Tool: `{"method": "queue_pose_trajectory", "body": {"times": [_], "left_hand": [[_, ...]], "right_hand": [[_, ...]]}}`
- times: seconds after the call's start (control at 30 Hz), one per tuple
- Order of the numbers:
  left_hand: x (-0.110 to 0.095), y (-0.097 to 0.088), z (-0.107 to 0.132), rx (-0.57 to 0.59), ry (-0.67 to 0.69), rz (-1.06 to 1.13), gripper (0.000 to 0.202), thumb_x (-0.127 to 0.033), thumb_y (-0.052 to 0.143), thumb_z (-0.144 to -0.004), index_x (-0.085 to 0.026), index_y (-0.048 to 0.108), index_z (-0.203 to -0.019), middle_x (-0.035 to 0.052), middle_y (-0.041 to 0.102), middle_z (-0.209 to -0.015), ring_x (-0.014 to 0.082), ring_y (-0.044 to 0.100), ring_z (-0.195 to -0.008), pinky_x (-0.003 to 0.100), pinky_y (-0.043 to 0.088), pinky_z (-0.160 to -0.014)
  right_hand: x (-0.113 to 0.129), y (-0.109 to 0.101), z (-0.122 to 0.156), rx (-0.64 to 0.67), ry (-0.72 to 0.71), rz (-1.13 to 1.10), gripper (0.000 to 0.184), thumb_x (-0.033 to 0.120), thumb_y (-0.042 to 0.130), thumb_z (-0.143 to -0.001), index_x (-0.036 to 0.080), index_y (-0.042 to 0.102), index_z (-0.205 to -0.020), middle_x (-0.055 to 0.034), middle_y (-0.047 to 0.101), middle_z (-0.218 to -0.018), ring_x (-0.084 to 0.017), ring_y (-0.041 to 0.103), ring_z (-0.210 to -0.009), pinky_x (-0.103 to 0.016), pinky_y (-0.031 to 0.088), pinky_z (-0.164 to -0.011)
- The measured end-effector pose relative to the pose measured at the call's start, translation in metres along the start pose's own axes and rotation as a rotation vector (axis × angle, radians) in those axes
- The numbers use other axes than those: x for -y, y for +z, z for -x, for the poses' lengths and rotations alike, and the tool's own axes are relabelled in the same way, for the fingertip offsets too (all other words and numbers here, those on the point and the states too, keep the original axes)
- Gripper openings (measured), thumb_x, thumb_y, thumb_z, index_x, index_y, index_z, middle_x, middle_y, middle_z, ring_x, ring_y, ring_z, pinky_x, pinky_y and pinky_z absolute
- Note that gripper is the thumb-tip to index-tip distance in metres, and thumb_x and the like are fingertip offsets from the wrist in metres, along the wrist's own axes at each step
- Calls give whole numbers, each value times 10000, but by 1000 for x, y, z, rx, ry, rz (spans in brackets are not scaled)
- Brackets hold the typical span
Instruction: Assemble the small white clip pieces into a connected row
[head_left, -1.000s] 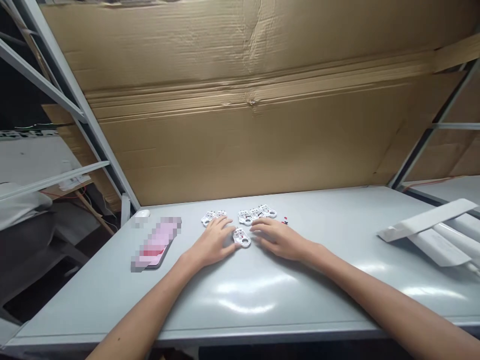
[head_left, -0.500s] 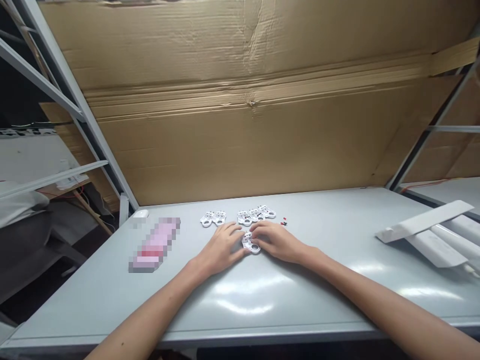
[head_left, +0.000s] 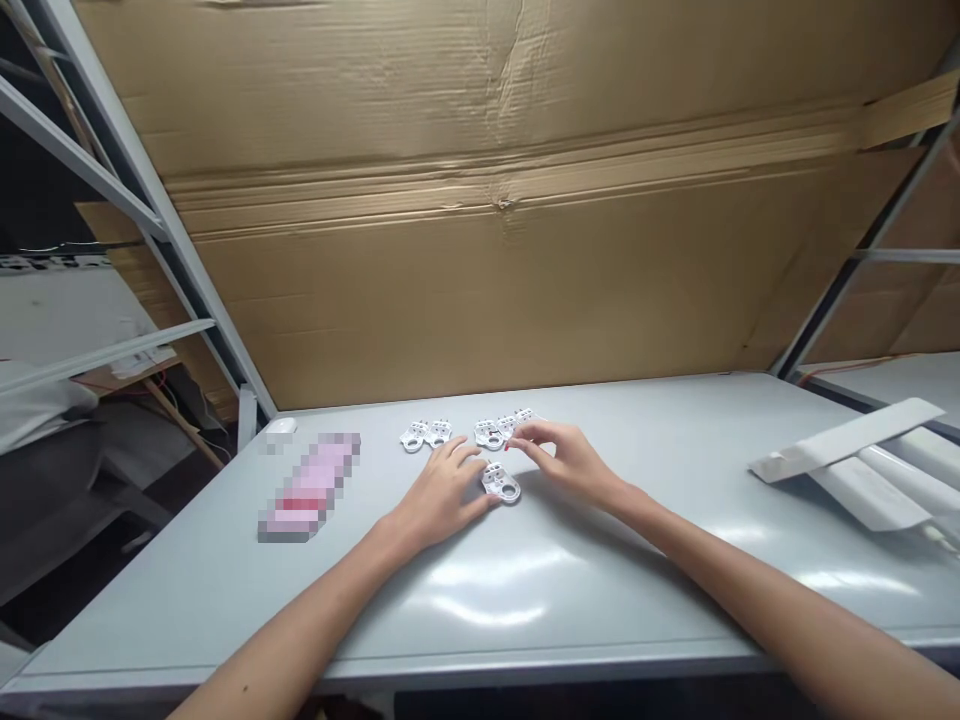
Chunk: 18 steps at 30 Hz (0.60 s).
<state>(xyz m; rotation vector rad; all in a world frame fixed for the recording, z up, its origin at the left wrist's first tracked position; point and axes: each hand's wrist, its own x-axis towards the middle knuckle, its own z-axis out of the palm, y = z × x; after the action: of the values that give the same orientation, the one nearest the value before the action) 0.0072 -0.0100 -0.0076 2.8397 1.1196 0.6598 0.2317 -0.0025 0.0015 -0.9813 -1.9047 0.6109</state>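
My left hand rests on the grey table with its fingers spread, the fingertips touching a small white plastic part with a round hole. My right hand hovers just right of it, thumb and forefinger pinched on a tiny red piece. Behind the hands lie a pair of white parts and a cluster of several more.
A pink blurred flat object lies left of the hands, with a small white oval thing beyond it. White long boxes sit at the right edge. A cardboard wall backs the table; metal frame bars stand at left.
My right hand lifted off the white part and drew back toward the cluster, now pinching a tiny red piece. The white part slid slightly nearer. My left hand stayed beside it.
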Motion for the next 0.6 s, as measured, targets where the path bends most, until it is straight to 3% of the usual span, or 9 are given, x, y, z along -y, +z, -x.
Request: {"method": "queue_pose_trajectory", "body": {"times": [0.1, 0.2, 0.37, 0.6], "left_hand": [[0, -2, 0, 15, -7, -17, 257, -375, 658, -888, -204, 642, -1080, 102, 594, -1272, 347, 409, -1335, 544, 369, -1097], [0, -3, 1, 10, -12, -32, 267, -379, 662, -884, -201, 646, -1082, 111, 582, -1290, 363, 387, -1349, 558, 364, -1094], [1, -5, 1, 6, -2, -43, 247, -375, 651, -893, -217, 642, -1083, 99, 578, -1288, 353, 375, -1359, 563, 358, -1095], [0, -5, 1, 11, -4, -38, 238, -372, 652, -893, -197, 643, -1054, 108, 583, -1282, 359, 380, -1353, 547, 355, -1097]], "right_hand": [[2, -6, -6, -60, 216, -338, 292, 483, 625, -845, 196, 678, -854, -68, 718, -885, -229, 657, -885, -377, 504, -839], [-1, -13, -9, -83, 373, -624, 318, 486, 715, -777, 195, 676, -900, -59, 703, -907, -210, 643, -930, -361, 489, -899], [-3, -22, -8, 53, 429, -810, 341, 411, 759, -765, 222, 693, -1041, -54, 690, -980, -200, 619, -997, -367, 446, -982], [-2, -16, -6, 172, 490, -955, 213, 266, 738, -802, 216, 685, -1003, -21, 685, -888, -152, 638, -900, -327, 463, -963]]}}
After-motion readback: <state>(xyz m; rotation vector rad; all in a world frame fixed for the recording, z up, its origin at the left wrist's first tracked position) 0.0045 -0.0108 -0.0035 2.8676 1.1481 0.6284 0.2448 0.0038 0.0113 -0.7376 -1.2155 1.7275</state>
